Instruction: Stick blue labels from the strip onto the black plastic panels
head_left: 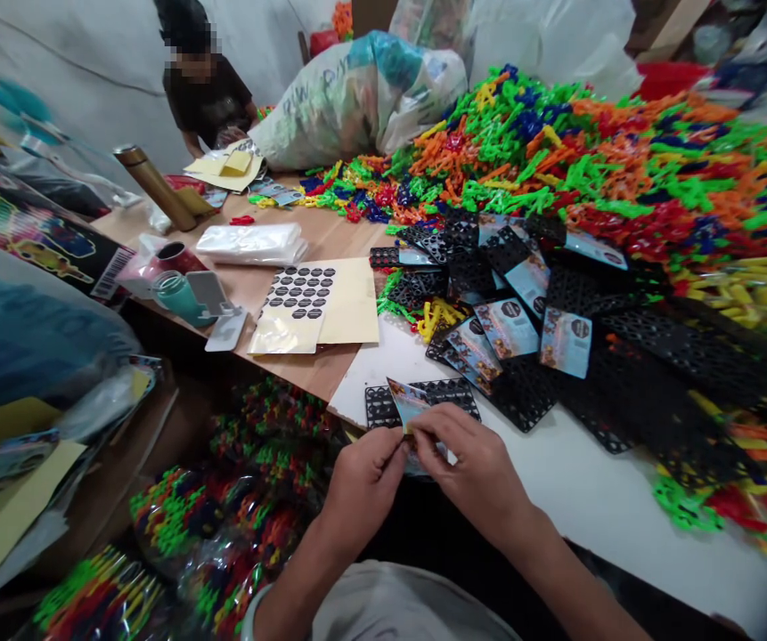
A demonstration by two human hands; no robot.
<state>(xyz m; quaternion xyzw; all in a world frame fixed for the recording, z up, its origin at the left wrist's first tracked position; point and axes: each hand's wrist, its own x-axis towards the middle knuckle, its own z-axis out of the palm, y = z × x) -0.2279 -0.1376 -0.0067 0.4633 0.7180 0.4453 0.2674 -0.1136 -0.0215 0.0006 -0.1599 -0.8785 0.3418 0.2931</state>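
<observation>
My left hand (364,481) and my right hand (469,463) meet at the table's near edge, both pinching a small printed card (407,401) that lies against a black plastic grid plate (423,401). The fingers of both hands are closed on the card's lower edge. Just beyond lies a heap of more black grid plates (624,356), several with the same printed cards (567,343) on them.
A large pile of coloured plastic pieces (590,169) fills the far right. A sheet of round black stickers (299,298) lies left of centre beside a teal cup (179,298) and a brass bottle (156,187). Another person (206,85) sits at the far end. Bags of coloured pieces (223,507) lie below.
</observation>
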